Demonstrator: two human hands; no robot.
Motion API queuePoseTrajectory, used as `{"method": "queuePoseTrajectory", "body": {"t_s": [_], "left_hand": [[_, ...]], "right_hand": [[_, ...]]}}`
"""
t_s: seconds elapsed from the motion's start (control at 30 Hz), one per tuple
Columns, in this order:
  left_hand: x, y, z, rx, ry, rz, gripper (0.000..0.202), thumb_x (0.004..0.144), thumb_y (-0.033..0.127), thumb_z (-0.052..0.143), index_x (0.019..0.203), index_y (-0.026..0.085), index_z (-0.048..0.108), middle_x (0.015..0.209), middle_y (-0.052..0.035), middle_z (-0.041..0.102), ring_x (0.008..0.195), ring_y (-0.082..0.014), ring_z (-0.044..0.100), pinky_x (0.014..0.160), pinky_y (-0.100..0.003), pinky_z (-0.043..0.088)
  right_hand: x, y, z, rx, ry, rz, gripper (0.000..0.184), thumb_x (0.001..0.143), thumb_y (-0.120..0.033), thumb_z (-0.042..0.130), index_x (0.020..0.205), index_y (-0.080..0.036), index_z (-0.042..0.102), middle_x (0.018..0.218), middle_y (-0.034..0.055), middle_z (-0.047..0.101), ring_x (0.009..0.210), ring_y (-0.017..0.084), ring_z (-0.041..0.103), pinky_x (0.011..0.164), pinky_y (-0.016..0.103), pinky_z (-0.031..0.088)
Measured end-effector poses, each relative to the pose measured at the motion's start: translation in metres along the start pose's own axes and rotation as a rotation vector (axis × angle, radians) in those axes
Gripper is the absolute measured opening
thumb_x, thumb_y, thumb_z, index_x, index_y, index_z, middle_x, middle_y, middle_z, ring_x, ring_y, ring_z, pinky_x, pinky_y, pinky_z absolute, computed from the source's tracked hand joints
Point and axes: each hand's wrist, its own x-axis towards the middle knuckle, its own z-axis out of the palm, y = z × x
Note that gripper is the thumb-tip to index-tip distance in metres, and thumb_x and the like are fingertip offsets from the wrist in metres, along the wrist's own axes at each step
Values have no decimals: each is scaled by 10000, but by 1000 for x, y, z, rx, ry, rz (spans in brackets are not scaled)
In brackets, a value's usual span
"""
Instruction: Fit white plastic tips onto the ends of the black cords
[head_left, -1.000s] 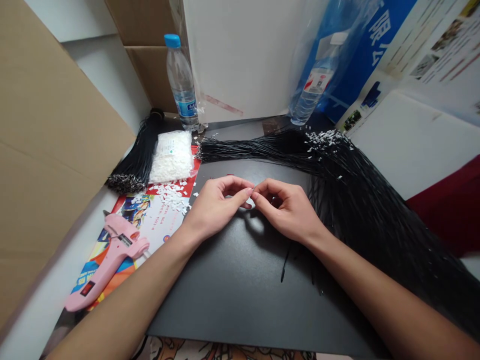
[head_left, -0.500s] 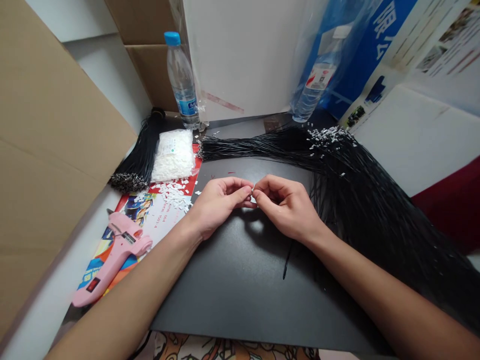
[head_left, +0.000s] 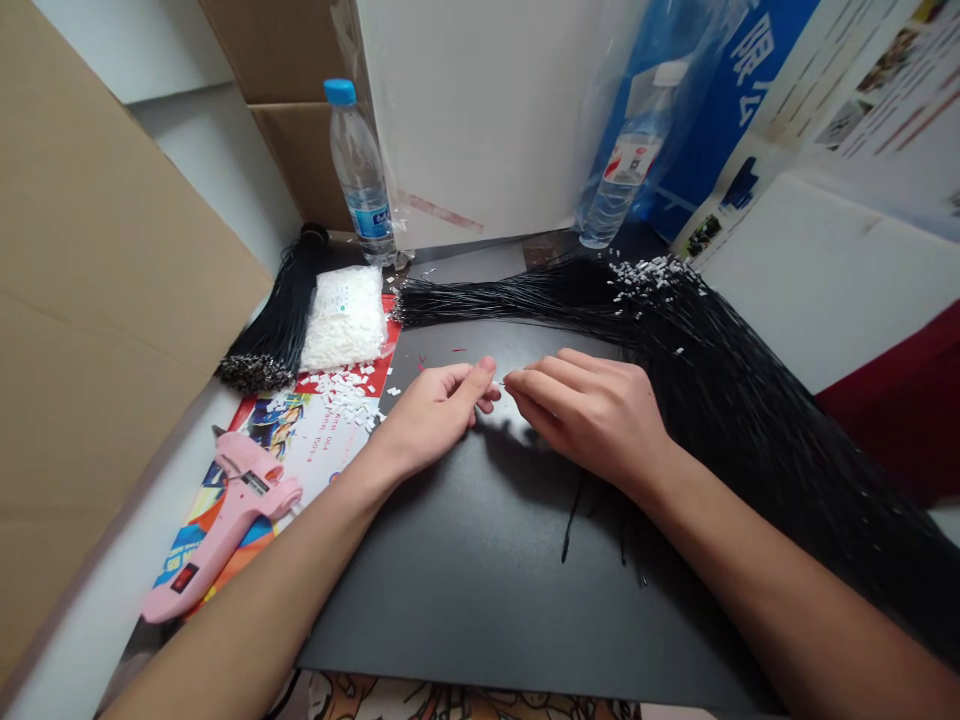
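The left hand (head_left: pixel 439 420) is curled, thumb and forefinger pinched on a very fine dark cord (head_left: pixel 498 382) at the tips, though so thin a strand is hard to make out; the right hand (head_left: pixel 589 420) lies just beside it at 3 o'clock, its fingers (head_left: pixel 544 385) pressed together and stretched toward the pinch, apparently holding nothing. The cord should be light and limp — it will likely flop unless taken close to its end, right where the fingertips are. Both hands hover over a black mat (head_left: pixel 480 600) on the desk (head_left: pixel 112 560); at 8 o'clock a pink hot glue gun (head_left: pixel 225 520) lies on a printed flyer (head_left: pixel 300 430); at 10 o'clock loose white plastic bits (head_left: pixel 341 392) sit on that flyer, just short of a clear bag of white pieces (head_left: pixel 345 318) and a bundle of black cords (head_left: pixel 274 330) with metal ends; from 3 to 1 o'clock a large fan of black cords (head_left: pixel 750 440) sweeps along the mat's far right side, white tips (head_left: pixel 652 278) clustered on it, and could snag a moving wrist; farther off, a water bottle (head_left: pixel 361 175) stands at 11 o'clock and a second bottle (head_left: pixel 622 175) in a plastic bag at 1 o'clock — a cardboard sheet (head_left: pixel 112 300) walls off 9 o'clock.
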Motion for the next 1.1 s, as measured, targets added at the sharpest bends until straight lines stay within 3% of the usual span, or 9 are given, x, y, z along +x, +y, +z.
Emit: {"method": "queuePoseTrajectory", "body": {"t_s": [0.13,0.3,0.47,0.6,0.77,0.97,1.1], "left_hand": [[-3,2,-3,81,-72,52,426,942,533,518,733,174,612,688,-6,608,565,-104,479,546,-239,382],[-5,6,-4,327,74,224,307,966,401,514,788,186,644,767,-18,672,712,-152,577,659,-267,420],[-7,8,2,490,74,364,228,962,270,520,789,189,645,770,-17,688,713,-154,594,711,-271,433],[-6,9,8,447,113,314,250,962,280,507,761,185,622,737,-5,659,668,-143,554,679,-265,414],[-5,8,12,287,168,167,304,959,373,516,729,189,591,715,-2,652,638,-147,540,619,-261,390],[-7,11,12,479,215,306,262,967,271,471,736,202,574,747,-20,663,710,-172,585,717,-285,416],[-7,10,8,481,158,341,275,973,289,450,739,203,567,750,-21,652,712,-172,579,709,-280,417]], "right_hand": [[1,-2,-6,-39,-25,-68,371,1028,-294,415,832,-235,724,824,50,727,684,158,491,633,322,312],[-2,-5,3,108,62,79,236,980,-351,532,958,-202,714,870,58,737,764,171,568,668,297,367],[-1,-9,7,428,-42,233,212,929,-242,518,750,-180,612,664,-5,611,595,107,499,583,243,339],[4,-14,9,585,-27,327,229,875,-242,515,656,-181,542,559,-45,461,525,85,403,520,222,300],[10,-18,15,588,53,368,240,832,-250,522,604,-183,500,541,-50,405,519,81,343,511,231,270],[9,-17,15,627,54,395,227,804,-250,525,591,-189,473,538,-57,340,514,80,306,507,235,242],[7,-15,15,755,27,471,217,794,-312,539,621,-188,502,557,-54,360,532,86,320,505,225,258]]}}
